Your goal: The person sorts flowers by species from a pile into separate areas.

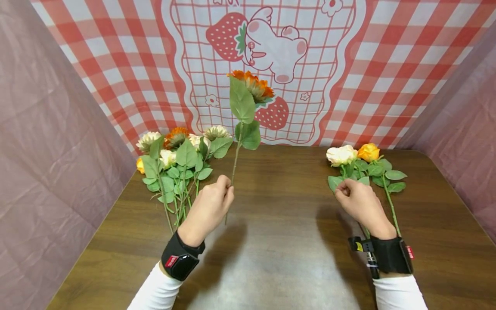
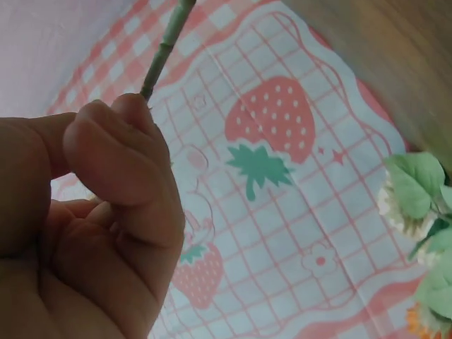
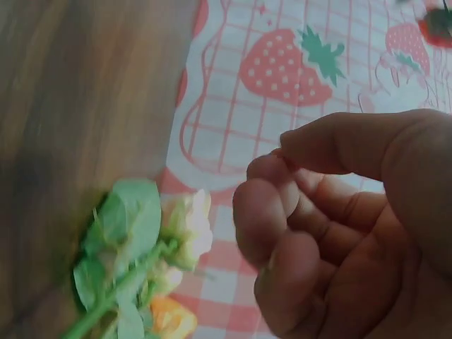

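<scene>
My left hand (image 1: 209,206) pinches the thin stem of an orange daisy-like flower (image 1: 253,87) between thumb and fingers. The flower stands upright, its head leaning right, with two broad leaves and the stem's lower end below my hand. In the left wrist view its stem (image 2: 167,46) rises from the fingertips. My right hand (image 1: 362,206) hovers over the right-hand flowers, loosely curled, holding nothing; its thumb and index tips nearly meet in the right wrist view. Beneath and beyond it lie a pale pink rose (image 1: 342,155) and a yellow-orange rose (image 1: 368,152), their leaves partly behind the hand.
Left of my left hand lies a pile of several flowers (image 1: 186,155), white, cream, orange and yellow, stems toward me. The brown wooden table (image 1: 279,241) runs back to a red-checked cloth (image 1: 135,64) with strawberries. Pink curtains (image 1: 50,129) hang at both sides.
</scene>
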Motion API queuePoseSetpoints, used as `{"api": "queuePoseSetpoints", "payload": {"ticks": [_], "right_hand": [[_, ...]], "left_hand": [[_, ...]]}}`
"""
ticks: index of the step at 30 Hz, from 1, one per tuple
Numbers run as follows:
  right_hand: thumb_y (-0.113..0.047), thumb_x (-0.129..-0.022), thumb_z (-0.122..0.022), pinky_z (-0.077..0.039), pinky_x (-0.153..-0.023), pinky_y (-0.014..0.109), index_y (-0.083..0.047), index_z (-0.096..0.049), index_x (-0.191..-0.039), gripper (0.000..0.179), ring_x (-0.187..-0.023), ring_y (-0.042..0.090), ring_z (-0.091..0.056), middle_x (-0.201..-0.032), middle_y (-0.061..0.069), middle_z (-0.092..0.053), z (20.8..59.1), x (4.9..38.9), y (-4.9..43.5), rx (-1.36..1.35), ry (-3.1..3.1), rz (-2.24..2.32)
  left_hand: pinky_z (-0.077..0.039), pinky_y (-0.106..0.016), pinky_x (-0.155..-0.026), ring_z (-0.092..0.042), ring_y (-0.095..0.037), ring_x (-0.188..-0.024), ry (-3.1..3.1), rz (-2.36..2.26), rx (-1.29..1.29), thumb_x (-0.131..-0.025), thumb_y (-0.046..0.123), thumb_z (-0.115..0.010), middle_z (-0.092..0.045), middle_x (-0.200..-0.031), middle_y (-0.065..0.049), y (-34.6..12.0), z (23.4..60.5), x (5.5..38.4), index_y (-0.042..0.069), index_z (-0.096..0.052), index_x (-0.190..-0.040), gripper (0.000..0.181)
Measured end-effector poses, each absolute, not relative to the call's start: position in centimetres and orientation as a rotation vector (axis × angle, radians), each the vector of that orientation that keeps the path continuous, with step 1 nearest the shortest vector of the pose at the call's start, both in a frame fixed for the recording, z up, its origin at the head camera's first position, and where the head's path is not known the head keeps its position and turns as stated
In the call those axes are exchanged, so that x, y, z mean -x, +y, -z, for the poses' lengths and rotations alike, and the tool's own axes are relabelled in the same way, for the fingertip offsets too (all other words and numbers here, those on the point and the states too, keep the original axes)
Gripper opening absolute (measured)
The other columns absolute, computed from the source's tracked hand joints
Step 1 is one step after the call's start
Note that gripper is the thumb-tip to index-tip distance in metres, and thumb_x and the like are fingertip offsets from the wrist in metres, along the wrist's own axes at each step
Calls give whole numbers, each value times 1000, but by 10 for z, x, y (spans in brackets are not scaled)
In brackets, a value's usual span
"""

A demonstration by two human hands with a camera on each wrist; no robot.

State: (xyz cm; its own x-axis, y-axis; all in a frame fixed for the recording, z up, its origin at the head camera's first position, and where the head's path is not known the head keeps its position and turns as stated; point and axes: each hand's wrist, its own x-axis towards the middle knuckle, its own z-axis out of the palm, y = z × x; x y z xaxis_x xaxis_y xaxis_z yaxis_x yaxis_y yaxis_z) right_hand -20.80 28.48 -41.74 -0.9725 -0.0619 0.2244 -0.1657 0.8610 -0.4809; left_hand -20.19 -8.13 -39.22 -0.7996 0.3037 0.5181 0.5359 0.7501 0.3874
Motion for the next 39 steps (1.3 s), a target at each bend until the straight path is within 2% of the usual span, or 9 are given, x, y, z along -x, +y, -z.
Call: {"api": "queuePoseSetpoints", "payload": {"ticks": [9, 39], "right_hand": [[-8, -92, -64, -45, -61, 30, -3, -70, -97, 9, -65, 11, -56, -75, -1, -64, 423, 209, 257, -447, -2779, -805], [-11, -94, -63, -46, -60, 28, -9, -70, -100, 9, -67, 5, -56, -79, -4, -66, 406, 192, 218, -594, -2793, -742]], "left_hand": [[-43, -31, -46, -54, -15, -54, -2556, 736, 717, -96, 6, -59, -56, -67, 1, -68, 395, 194, 7, -53, -92, 7], [-44, -34, -47, -57, -17, -56, -2525, 694, 863, -94, 6, -63, -56, -67, 1, -55, 404, 187, 8, -53, -92, 10]]}}
